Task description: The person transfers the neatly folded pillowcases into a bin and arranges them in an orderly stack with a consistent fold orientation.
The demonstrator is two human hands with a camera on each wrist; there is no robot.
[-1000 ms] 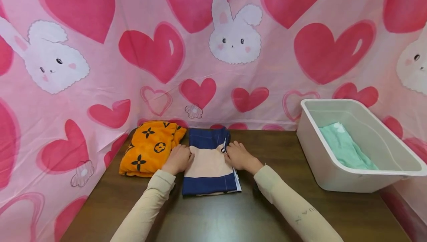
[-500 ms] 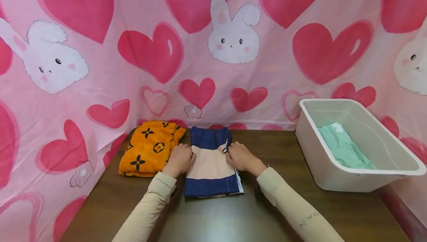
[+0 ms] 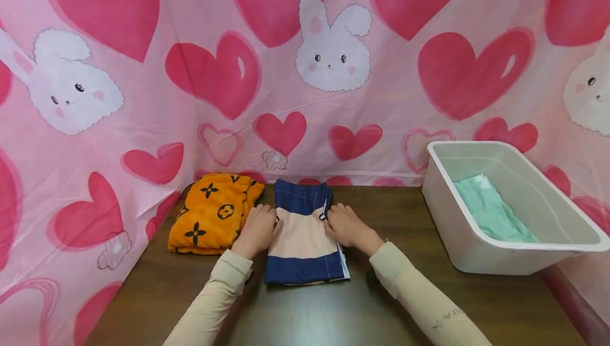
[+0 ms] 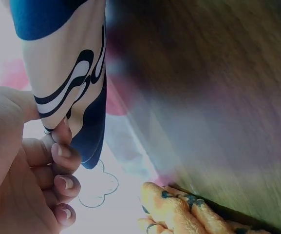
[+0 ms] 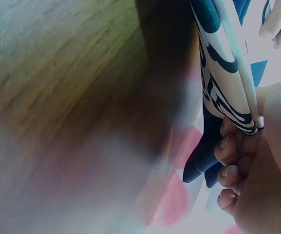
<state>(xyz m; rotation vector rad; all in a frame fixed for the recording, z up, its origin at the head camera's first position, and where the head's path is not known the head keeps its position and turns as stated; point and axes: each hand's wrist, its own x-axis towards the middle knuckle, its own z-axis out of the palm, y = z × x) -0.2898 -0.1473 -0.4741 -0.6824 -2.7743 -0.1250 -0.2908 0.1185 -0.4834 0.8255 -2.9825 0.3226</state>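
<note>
A folded cloth [image 3: 305, 234] lies between the two hands in the head view, cream across its middle with navy bands at its far and near ends. My left hand [image 3: 261, 228] pinches its left edge between thumb and fingers. At the opposite edge, my right hand [image 3: 348, 224] grips the layers the same way. Black-and-white lettering on the cloth [image 4: 57, 63] shows beside the left fingers in the left wrist view. In the right wrist view the cloth [image 5: 230, 92] has a pale layer along its edge, and the right fingers [image 5: 228, 151] curl under it.
An orange folded fleece [image 3: 209, 213] with black flower motifs lies on the brown table [image 3: 310, 314], just left of the left hand. To the right stands a light grey tub [image 3: 495, 258] holding a mint-green folded cloth [image 3: 495, 213]. Behind hangs a pink curtain [image 3: 286, 91] with hearts and rabbits.
The navy-and-cream cloth has shifted slightly to the right, with both hands still gripping its edges. The orange fleece and the tub stay in place.
</note>
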